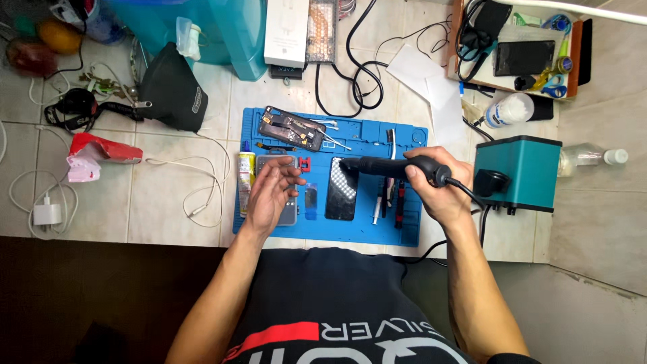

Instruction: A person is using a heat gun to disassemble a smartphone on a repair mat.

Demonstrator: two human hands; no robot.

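My right hand (437,187) grips a black hot-air wand (387,166) with a cable, its nozzle pointing left over the top of a dark phone (342,190) that lies on the blue work mat (404,232). My left hand (271,191) hovers open, fingers spread, above a grey phone part (290,212) at the mat's left side. An opened phone body (292,129) lies tilted at the mat's top left. A small blue piece (311,201) sits between the two phones.
A teal station box (515,172) stands right of the mat. Small tools (387,199) lie on the mat's right part, a yellow tube (246,172) at its left edge. White cables, a charger (47,214), a black pouch (172,87) and a cluttered tray (519,47) surround the mat.
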